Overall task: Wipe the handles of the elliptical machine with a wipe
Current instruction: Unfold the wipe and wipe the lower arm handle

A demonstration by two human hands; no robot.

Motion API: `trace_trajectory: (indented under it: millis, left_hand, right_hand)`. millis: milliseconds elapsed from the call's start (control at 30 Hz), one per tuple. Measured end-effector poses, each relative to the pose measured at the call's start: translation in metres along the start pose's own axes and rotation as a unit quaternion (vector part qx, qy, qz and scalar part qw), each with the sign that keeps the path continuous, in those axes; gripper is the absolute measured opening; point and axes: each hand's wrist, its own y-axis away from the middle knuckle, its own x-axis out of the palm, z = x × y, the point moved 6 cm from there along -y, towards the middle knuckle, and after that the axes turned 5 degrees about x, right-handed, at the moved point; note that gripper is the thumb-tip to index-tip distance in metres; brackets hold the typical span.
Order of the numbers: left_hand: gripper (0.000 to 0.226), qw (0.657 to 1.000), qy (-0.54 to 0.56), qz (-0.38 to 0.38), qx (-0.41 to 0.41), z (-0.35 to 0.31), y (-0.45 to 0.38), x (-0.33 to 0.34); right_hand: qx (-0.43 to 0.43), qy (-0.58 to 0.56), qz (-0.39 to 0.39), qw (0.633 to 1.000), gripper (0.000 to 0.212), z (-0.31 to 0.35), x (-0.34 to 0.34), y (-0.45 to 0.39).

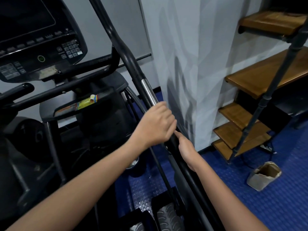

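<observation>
The elliptical's right moving handle is a long black bar running from the top centre down to the lower right, with a chrome sensor section in its middle. My left hand grips the bar just below the chrome part, fingers curled round it. Just below it, my right hand reaches under and round the black bar; its fingers are hidden behind the bar. No wipe shows in either hand. A wipes packet lies in the console tray.
The console with its keypad fills the upper left. A white curtain hangs close on the right of the handle. Wooden stair treads with a black post stand at right. A paper bag sits on the blue floor.
</observation>
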Motion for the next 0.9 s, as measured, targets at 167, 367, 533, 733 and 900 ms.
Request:
trace_trajectory:
  millis: [167,367,533,733,900]
  left_hand:
    - [0.036,0.993,-0.004,0.047,0.105,-0.015,0.022,0.011]
    - [0.043,0.993,-0.060,0.022,0.102,0.106,-0.039,-0.038]
    - [0.060,0.975,-0.127,0.176,-0.056,0.195,-0.074,-0.060]
    - [0.049,0.976,-0.140,0.140,-0.091,0.139,-0.060,-0.042]
    - [0.033,0.997,-0.067,0.027,-0.038,0.059,-0.024,-0.017]
  right_hand:
    - [0.001,-0.019,-0.004,1.000,0.042,-0.002,0.003,-0.005]
    - [-0.014,-0.029,0.018,0.999,0.044,-0.005,0.001,-0.006]
    - [-0.020,-0.025,0.026,0.999,0.041,-0.007,0.001,-0.008]
    - [-0.016,-0.032,0.026,0.999,0.041,-0.011,-0.001,-0.014]
    - [-0.017,-0.030,0.020,0.999,0.040,-0.010,0.002,-0.015]
